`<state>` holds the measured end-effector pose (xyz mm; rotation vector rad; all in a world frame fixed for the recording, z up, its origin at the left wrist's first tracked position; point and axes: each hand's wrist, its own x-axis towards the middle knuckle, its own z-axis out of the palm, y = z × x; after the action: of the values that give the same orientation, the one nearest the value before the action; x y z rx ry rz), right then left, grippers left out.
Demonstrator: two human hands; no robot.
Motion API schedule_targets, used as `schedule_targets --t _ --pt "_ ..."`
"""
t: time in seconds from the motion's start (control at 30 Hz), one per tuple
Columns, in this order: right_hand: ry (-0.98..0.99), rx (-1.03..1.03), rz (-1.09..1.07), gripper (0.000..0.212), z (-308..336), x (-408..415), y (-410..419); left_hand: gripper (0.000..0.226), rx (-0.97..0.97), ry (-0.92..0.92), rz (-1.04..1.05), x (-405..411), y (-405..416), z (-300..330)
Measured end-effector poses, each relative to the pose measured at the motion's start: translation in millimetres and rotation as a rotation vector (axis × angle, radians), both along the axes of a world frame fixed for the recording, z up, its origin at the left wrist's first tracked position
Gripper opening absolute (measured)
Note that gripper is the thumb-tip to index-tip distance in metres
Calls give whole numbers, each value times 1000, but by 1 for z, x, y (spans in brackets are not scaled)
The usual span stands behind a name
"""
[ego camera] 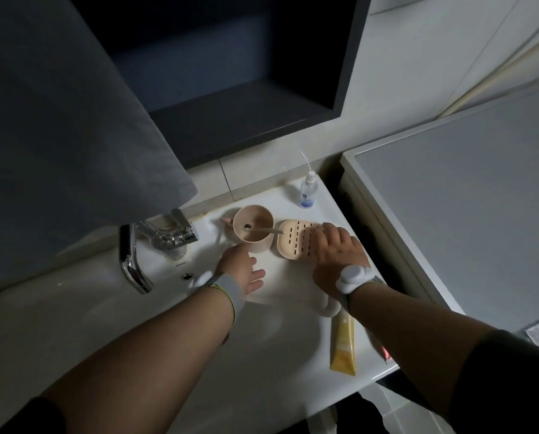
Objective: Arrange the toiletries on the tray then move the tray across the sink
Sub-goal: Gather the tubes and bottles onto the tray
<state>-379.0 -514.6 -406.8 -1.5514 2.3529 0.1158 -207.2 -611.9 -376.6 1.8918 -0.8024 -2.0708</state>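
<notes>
A pink cup [253,242] stands at the back of the sink counter, and a toothbrush [263,228] lies in it with its handle leaning over the rim to the right. Just right of the cup sits a peach slotted soap dish [294,242]. My right hand [337,252] rests palm down on the dish's right half, fingers wrapped over its edge. My left hand [243,270] hovers just in front of the cup, fingers apart and holding nothing. Both items seem to stand on a white tray [271,297] with a looped handle, hard to tell from the white counter.
A small spray bottle [308,191] stands at the back right corner. A yellow tube [343,346] lies on the counter's right rim near my right forearm. The chrome faucet [168,239] is to the left, the sink basin [136,324] below it. A grey appliance top [465,198] borders the right.
</notes>
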Motion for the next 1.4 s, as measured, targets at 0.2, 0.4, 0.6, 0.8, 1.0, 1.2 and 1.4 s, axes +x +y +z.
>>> schedule_targets --t 0.2,0.4,0.6,0.8,1.0,1.2,1.4 --pt "10 2 -59 71 3 7 26 31 30 14 -94 -1 16 -1" --pt "-5 0 -76 75 4 4 67 30 2 -1 -107 -2 49 -1" --pt "-104 -58 -205 53 1 -5 97 26 -102 -103 -189 4 88 -5" --pt "-187 -1 -298 42 -4 -5 133 22 -140 -168 -344 -2 136 -2" --pt "-263 40 -379 49 -8 -8 151 41 -276 -297 -554 -17 153 -56" --pt "-264 25 -398 43 -19 -15 151 30 -412 -344 -751 -43 169 -34" --pt "-374 73 -497 68 -16 -17 143 28 -412 -413 -791 -65 176 -47"
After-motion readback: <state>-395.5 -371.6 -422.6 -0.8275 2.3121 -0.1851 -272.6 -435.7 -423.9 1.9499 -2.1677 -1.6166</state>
